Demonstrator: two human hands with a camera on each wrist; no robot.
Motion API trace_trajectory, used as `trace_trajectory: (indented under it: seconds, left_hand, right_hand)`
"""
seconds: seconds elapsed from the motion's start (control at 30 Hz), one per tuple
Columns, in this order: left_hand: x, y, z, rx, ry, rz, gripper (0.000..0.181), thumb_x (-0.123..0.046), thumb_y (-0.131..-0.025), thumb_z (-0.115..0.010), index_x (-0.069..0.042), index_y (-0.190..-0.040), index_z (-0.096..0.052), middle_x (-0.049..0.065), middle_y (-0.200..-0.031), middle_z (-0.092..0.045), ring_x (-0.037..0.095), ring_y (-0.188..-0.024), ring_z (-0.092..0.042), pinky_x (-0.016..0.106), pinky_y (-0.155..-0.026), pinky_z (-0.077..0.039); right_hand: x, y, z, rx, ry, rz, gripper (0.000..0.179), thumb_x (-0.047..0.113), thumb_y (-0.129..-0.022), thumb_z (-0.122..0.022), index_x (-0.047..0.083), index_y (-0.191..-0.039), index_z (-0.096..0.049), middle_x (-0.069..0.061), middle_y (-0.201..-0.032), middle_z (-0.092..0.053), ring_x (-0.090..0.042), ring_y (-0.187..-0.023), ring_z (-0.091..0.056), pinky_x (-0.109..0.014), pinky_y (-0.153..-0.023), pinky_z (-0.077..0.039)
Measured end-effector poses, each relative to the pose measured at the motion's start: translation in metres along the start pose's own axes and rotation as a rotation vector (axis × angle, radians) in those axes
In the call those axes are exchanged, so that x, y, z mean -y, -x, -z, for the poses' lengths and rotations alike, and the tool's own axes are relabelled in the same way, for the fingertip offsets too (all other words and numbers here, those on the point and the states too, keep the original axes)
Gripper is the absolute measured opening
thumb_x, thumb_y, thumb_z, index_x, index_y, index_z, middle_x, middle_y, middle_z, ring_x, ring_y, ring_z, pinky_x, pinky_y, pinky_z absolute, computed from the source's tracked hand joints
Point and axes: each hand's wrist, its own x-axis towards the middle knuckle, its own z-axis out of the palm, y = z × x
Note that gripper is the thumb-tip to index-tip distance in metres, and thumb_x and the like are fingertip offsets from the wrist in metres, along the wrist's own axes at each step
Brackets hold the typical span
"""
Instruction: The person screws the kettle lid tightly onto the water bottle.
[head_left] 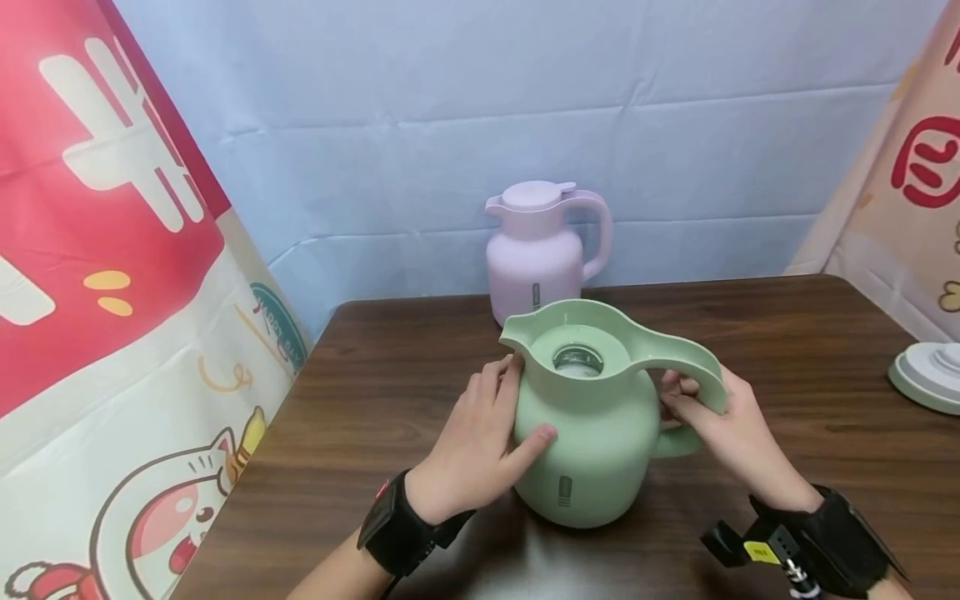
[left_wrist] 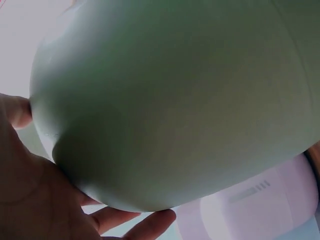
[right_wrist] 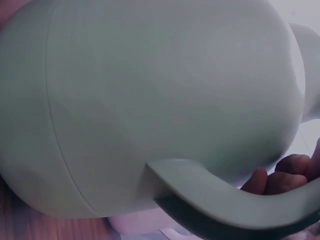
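A green thermos jug (head_left: 577,442) stands upright on the wooden table, its top uncovered so that the round glass-lined mouth (head_left: 578,361) shows. My left hand (head_left: 480,442) lies flat along the jug's left side, thumb across the front and fingers reaching up towards the neck. In the left wrist view, the fingers (left_wrist: 150,226) touch the smooth green body. On the other side my right hand (head_left: 723,421) grips the handle (head_left: 686,354), its fingers (right_wrist: 287,177) curled inside the loop.
Behind the green jug, a lilac thermos jug (head_left: 534,258) with its lid on stands near the table's (head_left: 405,375) far edge. A round white and green lid (head_left: 933,375) lies at the right edge. Blue cloth (head_left: 420,167) hangs behind, with printed cloth on both sides.
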Motion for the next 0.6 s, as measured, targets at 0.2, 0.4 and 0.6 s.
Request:
trace_trajectory:
  seconds: [0.2, 0.4, 0.6]
  left_hand:
    - [-0.0032, -0.0004, 0.0071, 0.012, -0.017, -0.004, 0.075, -0.059, -0.094, -0.039, -0.004, -0.143, -0.031, 0.010, -0.131, -0.038, 0.023, -0.110, -0.042, 0.040, -0.093, -0.039]
    - [-0.0035, -0.0018, 0.0097, -0.006, -0.017, -0.032, 0.076, -0.063, -0.089, -0.047, -0.004, -0.136, -0.035, 0.007, -0.126, -0.040, 0.019, -0.108, -0.043, 0.037, -0.092, -0.039]
    - [-0.0038, -0.0063, 0.0058, -0.009, 0.159, -0.021, 0.091, -0.059, -0.080, -0.065, -0.008, -0.143, -0.023, 0.004, -0.135, -0.038, 0.012, -0.121, -0.038, 0.031, -0.102, -0.034]
  right_hand:
    - [0.0034, 0.0009, 0.0002, 0.017, 0.015, 0.010, 0.008, -0.002, -0.094, -0.054, 0.002, -0.099, -0.050, 0.001, -0.092, -0.054, -0.012, -0.078, -0.054, -0.023, -0.071, -0.050]
    - [0.0025, 0.0018, 0.0000, 0.029, 0.006, 0.008, 0.007, -0.002, -0.094, -0.053, 0.002, -0.099, -0.050, 0.001, -0.094, -0.055, -0.010, -0.082, -0.055, -0.022, -0.071, -0.050]
    - [0.0028, 0.0046, 0.0002, 0.040, -0.062, -0.001, 0.006, -0.001, -0.095, -0.054, 0.001, -0.098, -0.049, 0.000, -0.094, -0.056, -0.011, -0.081, -0.055, -0.024, -0.070, -0.051]
